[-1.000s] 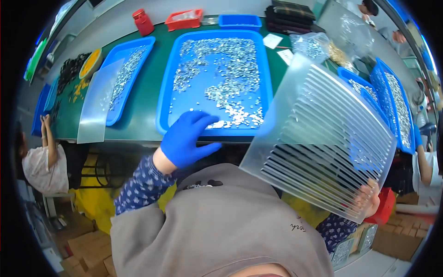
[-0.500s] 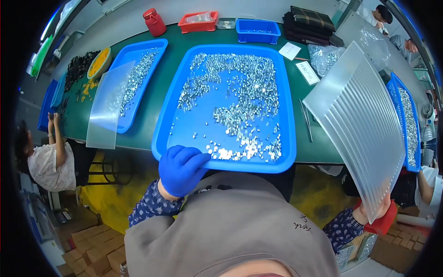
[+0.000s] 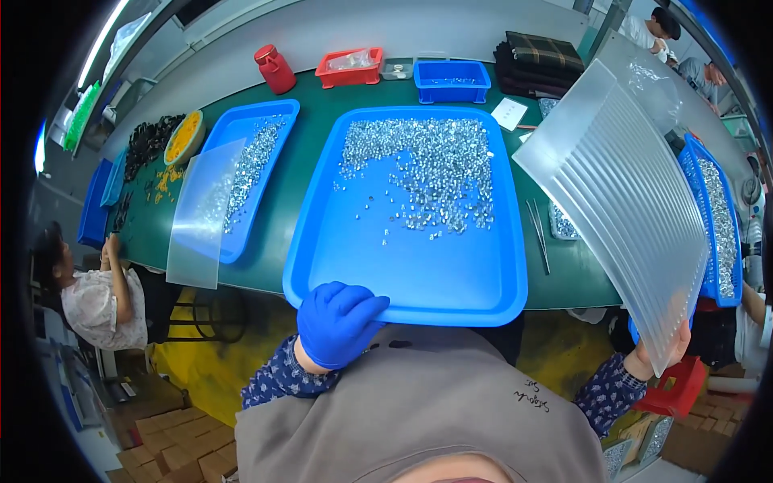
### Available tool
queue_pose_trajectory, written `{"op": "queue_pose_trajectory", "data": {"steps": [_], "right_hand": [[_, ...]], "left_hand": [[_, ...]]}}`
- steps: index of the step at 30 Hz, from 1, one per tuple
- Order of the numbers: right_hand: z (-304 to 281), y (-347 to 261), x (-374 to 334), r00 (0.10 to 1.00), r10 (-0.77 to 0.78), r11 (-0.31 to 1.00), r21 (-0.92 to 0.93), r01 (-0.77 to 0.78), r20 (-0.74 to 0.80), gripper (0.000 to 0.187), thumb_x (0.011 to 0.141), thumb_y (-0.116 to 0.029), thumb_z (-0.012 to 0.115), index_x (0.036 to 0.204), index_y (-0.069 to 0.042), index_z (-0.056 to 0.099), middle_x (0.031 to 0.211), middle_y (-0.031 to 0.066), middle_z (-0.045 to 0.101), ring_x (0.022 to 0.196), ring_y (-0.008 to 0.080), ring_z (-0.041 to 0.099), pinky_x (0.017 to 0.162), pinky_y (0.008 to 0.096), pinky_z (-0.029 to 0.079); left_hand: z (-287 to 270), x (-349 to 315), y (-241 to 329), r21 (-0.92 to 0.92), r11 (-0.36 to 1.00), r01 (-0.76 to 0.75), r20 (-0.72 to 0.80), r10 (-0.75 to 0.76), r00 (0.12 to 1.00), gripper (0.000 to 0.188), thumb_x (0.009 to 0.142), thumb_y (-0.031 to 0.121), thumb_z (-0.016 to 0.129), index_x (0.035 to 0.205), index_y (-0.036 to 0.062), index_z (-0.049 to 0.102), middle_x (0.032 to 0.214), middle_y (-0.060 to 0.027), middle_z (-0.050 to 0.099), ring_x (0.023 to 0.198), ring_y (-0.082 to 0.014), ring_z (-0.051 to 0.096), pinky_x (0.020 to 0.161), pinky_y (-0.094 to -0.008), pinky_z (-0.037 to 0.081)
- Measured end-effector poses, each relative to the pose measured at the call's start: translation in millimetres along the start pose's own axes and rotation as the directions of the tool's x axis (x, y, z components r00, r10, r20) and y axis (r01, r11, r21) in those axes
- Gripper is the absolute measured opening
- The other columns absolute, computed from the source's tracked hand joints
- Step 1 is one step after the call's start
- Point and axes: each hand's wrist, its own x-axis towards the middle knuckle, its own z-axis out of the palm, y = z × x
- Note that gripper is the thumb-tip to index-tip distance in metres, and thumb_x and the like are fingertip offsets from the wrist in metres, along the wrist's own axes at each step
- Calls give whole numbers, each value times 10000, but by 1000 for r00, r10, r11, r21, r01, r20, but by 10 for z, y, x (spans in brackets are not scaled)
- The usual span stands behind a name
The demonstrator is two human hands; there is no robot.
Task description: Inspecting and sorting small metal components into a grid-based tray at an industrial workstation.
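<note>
My left hand [image 3: 338,324], in a blue glove, is closed over the near-left rim of a large blue tray [image 3: 386,282]. Small shiny silvery pieces [image 3: 447,173] lie heaped over the tray's far half and right side, with a few scattered toward the middle. Out to the right, my bare right hand [image 3: 664,352] grips the lower end of a translucent ribbed plastic sheet [image 3: 620,201]. The sheet stands tilted beside the tray, apart from it, and hides part of the table.
A second blue tray [image 3: 213,129] of silvery pieces stands left, partly under a smooth translucent sheet [image 3: 193,233]. Tweezers [image 3: 538,237] lie right of the large tray. Behind are a red flask [image 3: 275,71], red bin [image 3: 349,71] and blue bin [image 3: 452,90]. A co-worker [image 3: 101,302] sits far left.
The silvery pieces have shifted from the tray's near edge toward its far side, baring its near half. My left hand stays on the rim, and my right still holds the ribbed sheet.
</note>
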Motion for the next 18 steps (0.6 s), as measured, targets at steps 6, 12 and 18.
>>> {"op": "queue_pose_trajectory", "data": {"steps": [6, 12, 18], "right_hand": [[-22, 159, 95, 996, 20, 1000, 3, -20, -91, 556, 901, -225, 417, 1346, 91, 309, 1357, 247, 400, 1237, 355, 417, 1058, 495, 286], [6, 136, 91, 986, 44, 998, -29, -49, -163, 547, 887, -207, 452, 1326, 95, 327, 1299, 260, 455, 1168, 329, 497, 1000, 457, 380], [153, 346, 119, 982, 94, 995, -30, -100, -165, 555, 885, -221, 432, 1329, 97, 328, 1281, 237, 456, 1113, 320, 493, 983, 461, 370]], "left_hand": [[6, 211, -64, 5, 1000, -14, -57, 14, 998, 346, 601, 123, 723, 937, 138, 642, 843, -16, 576, 726, -223, 533, 645, -343, 429], [-217, 13, 71, 16, 1000, 24, 13, -24, 1000, 346, 586, 129, 716, 926, 159, 655, 817, 2, 576, 713, -208, 526, 628, -328, 435], [392, 73, -55, -60, 998, -2, 26, 4, 1000, 285, 644, 105, 706, 922, 118, 642, 834, -42, 582, 733, -256, 541, 649, -354, 443]]}}
